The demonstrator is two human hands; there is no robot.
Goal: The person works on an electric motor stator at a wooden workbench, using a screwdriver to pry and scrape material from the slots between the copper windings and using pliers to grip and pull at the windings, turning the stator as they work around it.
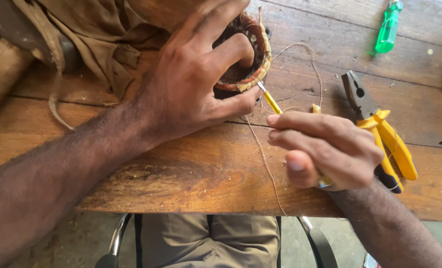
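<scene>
A person's left hand (pixel 191 79) grips a round wound coil (pixel 248 54) on a worn wooden bench (pixel 181 168), fingers curled over its rim and thumb pressed against its near side. The coil sits near the bench's far edge, just right of a heap of brown cloth (pixel 97 34); its copper-coloured ring is bound with pale lacing.

The right hand (pixel 325 149) is closed around a yellow-shafted tool (pixel 270 101), index finger stretched along it and thumb tucked beneath. The tool's metal tip meets the coil's lower right edge, just beside the left thumb. Whether the tip goes under the lacing cannot be told.

A thin string (pixel 265 159) runs from the coil toward the bench's near edge, passing left of the right hand; another length loops out to the right of the coil and back toward the tool.

Yellow-handled pliers (pixel 380 126) lie shut on the bench just right of the right hand, jaws pointing away from the person. A green screwdriver (pixel 389 27) lies well apart at the far right. Below the bench edge show the person's khaki trousers (pixel 211 238) and a chair frame (pixel 116 238).
</scene>
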